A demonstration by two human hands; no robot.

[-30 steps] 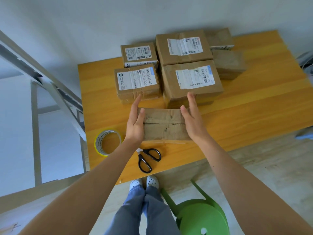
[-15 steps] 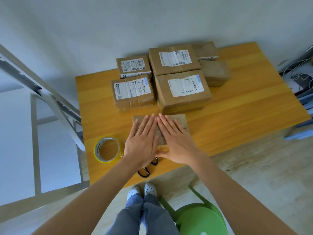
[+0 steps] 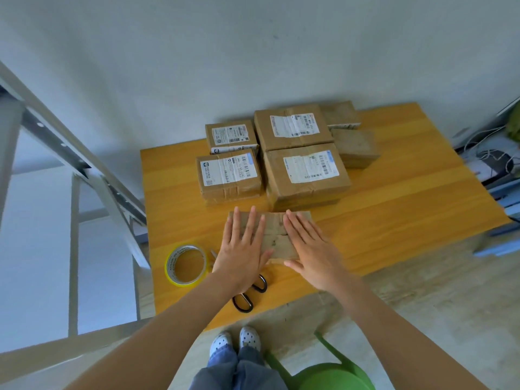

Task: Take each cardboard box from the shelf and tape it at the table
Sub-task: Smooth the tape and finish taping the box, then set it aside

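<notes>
A small brown cardboard box (image 3: 275, 235) lies flat near the front of the yellow wooden table (image 3: 394, 209). My left hand (image 3: 243, 246) presses on its left half with straight fingers. My right hand (image 3: 308, 249) lies flat on its right half, fingers straight too. A roll of clear tape with a yellow core (image 3: 186, 265) sits on the table left of my left hand. Black scissors (image 3: 249, 295) lie at the table's front edge, partly hidden under my left wrist.
Several labelled and plain cardboard boxes (image 3: 306, 175) are grouped at the back of the table. A grey metal shelf frame (image 3: 73, 164) stands to the left. A green stool (image 3: 334, 375) is by my feet. Cables and trays (image 3: 492, 161) sit at the right.
My hands went from holding the box's sides to lying flat on its top, then spread slightly apart. The camera view pulled back and tilted up.
</notes>
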